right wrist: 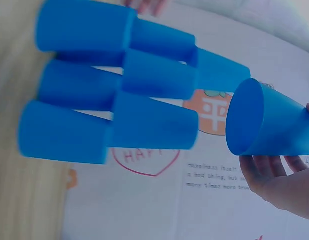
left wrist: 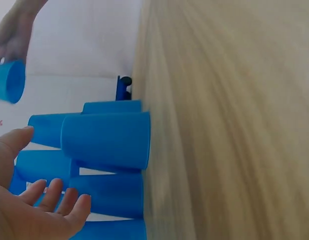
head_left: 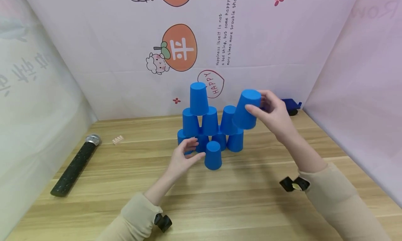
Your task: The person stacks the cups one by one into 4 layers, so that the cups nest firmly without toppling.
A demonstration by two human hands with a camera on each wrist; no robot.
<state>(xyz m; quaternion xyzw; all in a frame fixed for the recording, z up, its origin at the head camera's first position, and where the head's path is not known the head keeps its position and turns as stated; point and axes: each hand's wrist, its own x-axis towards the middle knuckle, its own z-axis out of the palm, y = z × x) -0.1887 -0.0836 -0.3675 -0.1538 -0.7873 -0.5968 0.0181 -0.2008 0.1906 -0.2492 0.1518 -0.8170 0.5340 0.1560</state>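
Observation:
My right hand (head_left: 276,117) holds a blue cup (head_left: 247,110) upside down in the air, slightly tilted, thumb on the near side and fingers behind. It hangs at the upper right of a stack of blue cups. In that stack, several cups form the bottom row, three stand above them, and a single top cup (head_left: 198,98) sits over the left pair. A separate blue cup (head_left: 213,155) stands upside down on the table in front. My left hand (head_left: 183,158) is beside it with fingers loosely bent and nothing between them; in the left wrist view its fingers (left wrist: 54,197) overlap the stack.
A black microphone (head_left: 76,166) lies on the wooden table (head_left: 125,185) at the left, near a small pale pink blister-like piece (head_left: 118,140). Behind my right hand, partly hidden, is a dark blue toy cart (head_left: 291,105). Printed cloth (head_left: 119,59) hangs close behind the stack.

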